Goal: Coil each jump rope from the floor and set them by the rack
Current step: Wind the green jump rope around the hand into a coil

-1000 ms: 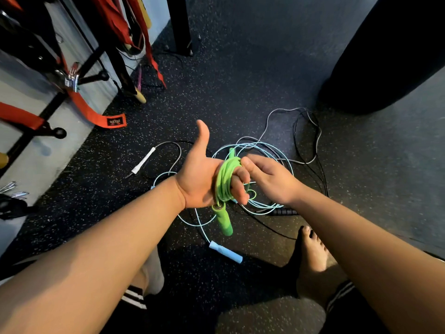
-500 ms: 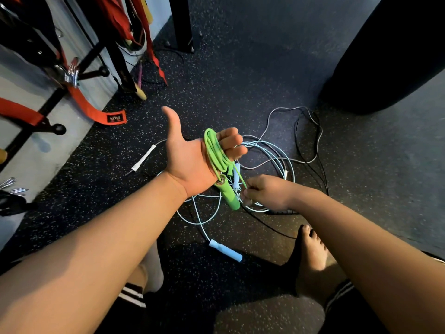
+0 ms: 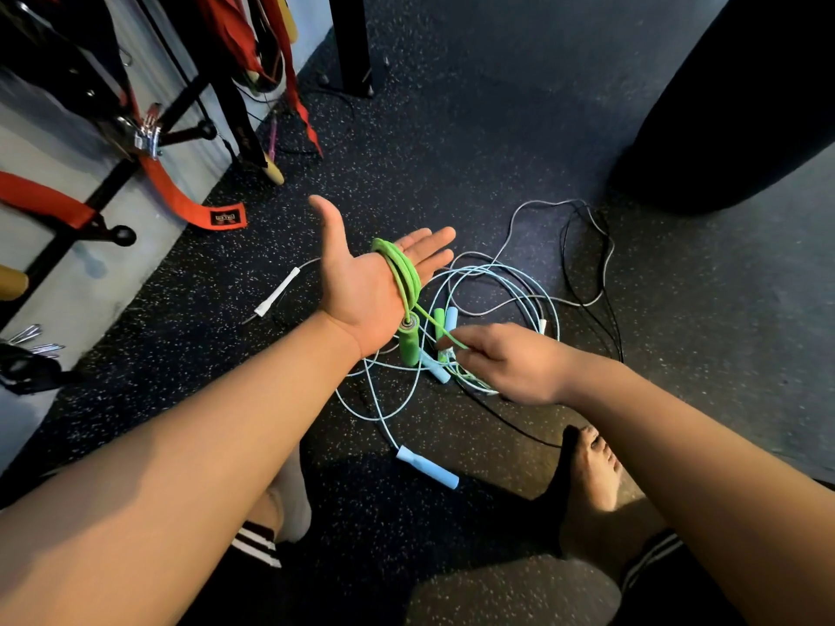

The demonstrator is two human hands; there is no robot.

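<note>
left hand (image 3: pixel 370 286): is facing palm up above the floor (image 3: pixel 474 142), thumb spread, fingers stretched straight; grip wide, carrying the coil without curling round it.
green jump rope (image 3: pixel 400 271): is sitting in several loops round the left palm at the base of the fingers; a loose strand is running down toward the right hand.
green handle (image 3: pixel 409 347): is hanging just below the heel of the left hand.
right hand (image 3: pixel 510 365): is hovering low, just right of the hanging handle; grip narrow, thumb and fingertips pinching the green strand.
light blue jump rope (image 3: pixel 501 282): is lying uncoiled in loose loops on the floor beneath both hands.
blue handle (image 3: pixel 427 467): is lying on the floor nearer the person.
grey cord (image 3: pixel 533 210), black cord (image 3: pixel 587 264): are trailing over the floor beyond the blue loops, overlapping them.
white handle (image 3: pixel 278 291): is lying on the floor left of the left hand.
rack (image 3: pixel 189 131): is standing along the wall at far left, well apart from the ropes.
orange strap (image 3: pixel 176 196): is hanging from the rack.
bare foot (image 3: pixel 592 485): is resting on the floor under the right forearm.
</note>
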